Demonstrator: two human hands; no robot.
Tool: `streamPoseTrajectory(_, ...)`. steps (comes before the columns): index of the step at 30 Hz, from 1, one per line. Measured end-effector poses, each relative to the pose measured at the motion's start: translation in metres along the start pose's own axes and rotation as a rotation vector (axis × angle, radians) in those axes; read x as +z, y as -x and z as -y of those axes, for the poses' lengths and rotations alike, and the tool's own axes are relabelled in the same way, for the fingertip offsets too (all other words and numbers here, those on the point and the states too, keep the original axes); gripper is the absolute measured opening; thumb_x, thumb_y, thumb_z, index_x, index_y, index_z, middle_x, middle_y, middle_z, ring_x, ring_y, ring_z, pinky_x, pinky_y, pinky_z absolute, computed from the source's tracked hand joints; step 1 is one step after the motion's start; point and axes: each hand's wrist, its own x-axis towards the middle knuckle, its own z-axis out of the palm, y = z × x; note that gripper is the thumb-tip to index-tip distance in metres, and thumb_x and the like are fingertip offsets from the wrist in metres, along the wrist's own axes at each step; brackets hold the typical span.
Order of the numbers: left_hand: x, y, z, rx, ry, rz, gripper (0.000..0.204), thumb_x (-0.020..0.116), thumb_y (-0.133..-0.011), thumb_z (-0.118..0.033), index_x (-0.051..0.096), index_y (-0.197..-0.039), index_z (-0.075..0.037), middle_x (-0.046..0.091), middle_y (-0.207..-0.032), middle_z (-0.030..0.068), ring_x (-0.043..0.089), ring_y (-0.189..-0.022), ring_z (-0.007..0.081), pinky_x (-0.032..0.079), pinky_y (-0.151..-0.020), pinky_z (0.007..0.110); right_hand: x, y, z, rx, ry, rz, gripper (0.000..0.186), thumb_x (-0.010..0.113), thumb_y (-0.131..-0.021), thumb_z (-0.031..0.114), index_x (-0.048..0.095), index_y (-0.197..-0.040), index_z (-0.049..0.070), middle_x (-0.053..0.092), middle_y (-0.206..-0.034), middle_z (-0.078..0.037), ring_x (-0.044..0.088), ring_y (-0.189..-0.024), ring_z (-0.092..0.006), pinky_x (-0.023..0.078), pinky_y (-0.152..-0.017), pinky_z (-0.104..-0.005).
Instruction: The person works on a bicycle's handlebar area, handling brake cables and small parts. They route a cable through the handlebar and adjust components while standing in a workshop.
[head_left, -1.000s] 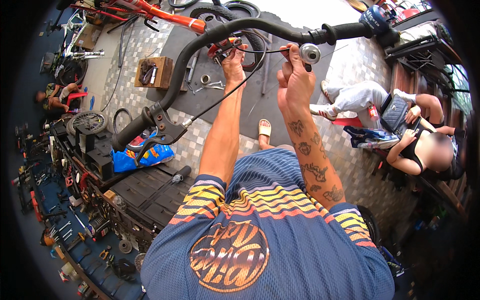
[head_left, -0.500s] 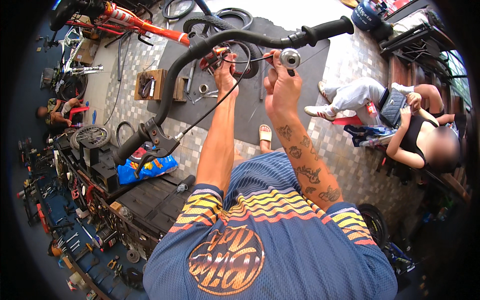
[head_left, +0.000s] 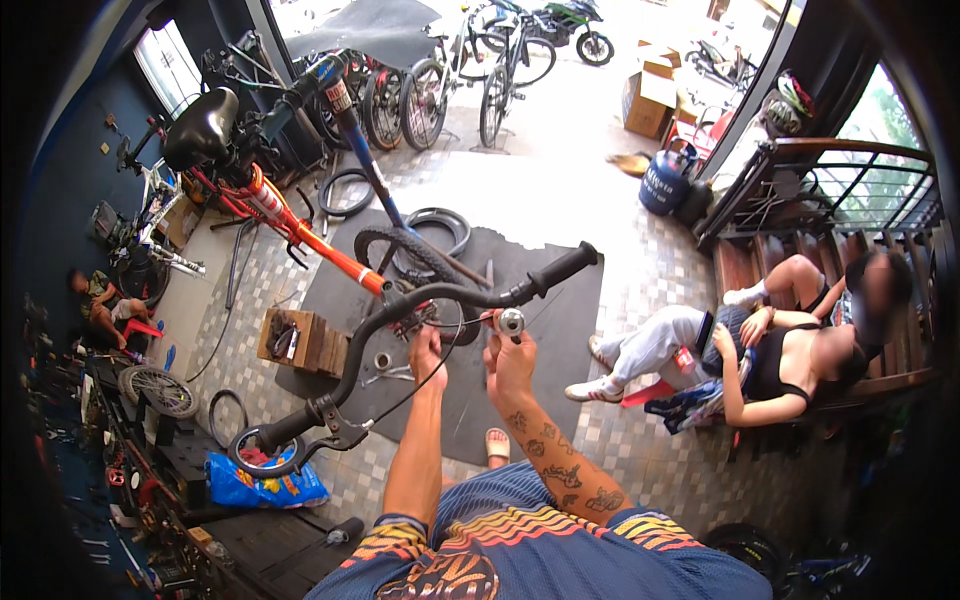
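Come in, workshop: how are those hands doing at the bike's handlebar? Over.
Left hand below black handlebar; right hand by round silver bell-like part; both holds unclear. Black cable crosses in front of left forearm.

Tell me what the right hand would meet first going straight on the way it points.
Past the round silver piece at the right hand, the black handlebar looks first in line; depth is unclear, so the hand might pass beneath it instead.

Open air between our left hand [head_left: 426, 347] and right hand [head_left: 510, 365], down to the dark mat [head_left: 465, 405]. Handlebar [head_left: 450, 291] arches across ahead; brake cable [head_left: 395, 404] crosses our left forearm. Rightward, bare tiles reach the seated person's shoes [head_left: 594, 389].
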Motion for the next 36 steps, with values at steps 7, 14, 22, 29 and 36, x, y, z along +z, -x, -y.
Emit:
streamPoseTrajectory(7,-0.093,0.121,-0.018,-0.047,-0.053,-0.122,0.017,0.073,-0.094,-0.021,0.070,-0.095,-0.004,0.054,-0.077,-0.0050,0.042,-0.068,0.0052,0.034,-0.066,0.022,-0.007,0.000,0.007,-0.009,0.091,0.052,0.014,0.067,-0.103,0.013,0.071,-0.113,0.003,0.075,-0.098,-0.002,0.031,-0.050,0.0012,0.023,-0.044,-0.0207)
streamPoseTrajectory(14,-0.177,0.245,-0.085,0.120,-0.373,-0.341,0.015,0.073,-0.091,-0.015,0.072,-0.099,-0.002,0.069,-0.093,0.0030,0.063,-0.089,0.0120,0.050,-0.086,0.029,-0.056,0.032,-0.044,-0.260,0.484,0.118,0.030,0.075,-0.100,0.025,0.067,-0.120,0.004,0.073,-0.098,-0.003,0.048,-0.060,-0.0053,0.040,-0.054,-0.0242)
streamPoseTrajectory(22,-0.292,0.349,-0.222,0.402,-0.579,-0.779,0.016,0.074,-0.096,-0.018,0.071,-0.098,-0.003,0.061,-0.088,-0.0031,0.052,-0.085,0.0078,0.042,-0.078,0.026,-0.108,0.081,-0.164,0.113,0.751,0.589,0.030,0.069,-0.102,0.026,0.068,-0.123,0.006,0.066,-0.098,0.000,0.054,-0.090,-0.0060,0.049,-0.082,-0.0262)
streamPoseTrajectory(29,-0.335,0.403,-0.340,0.572,-0.943,-1.012,0.015,0.078,-0.091,-0.019,0.073,-0.089,-0.005,0.063,-0.080,0.0028,0.056,-0.078,0.0136,0.044,-0.074,0.030,0.030,0.129,-0.297,-0.003,1.100,1.014,0.039,0.064,-0.104,0.034,0.070,-0.110,-0.004,0.054,-0.086,0.000,0.048,-0.083,-0.0122,0.044,-0.076,-0.0308)
streamPoseTrajectory(36,-0.388,0.413,-0.435,0.730,-1.544,-1.087,0.010,0.084,-0.080,-0.021,0.076,-0.083,-0.014,0.059,-0.076,-0.0041,0.053,-0.074,0.0165,0.039,-0.077,0.038,0.180,0.184,-0.361,-0.539,1.106,0.986,0.039,0.072,-0.100,0.037,0.070,-0.119,0.002,0.060,-0.107,-0.014,0.057,-0.098,-0.0256,0.047,-0.090,-0.0368)
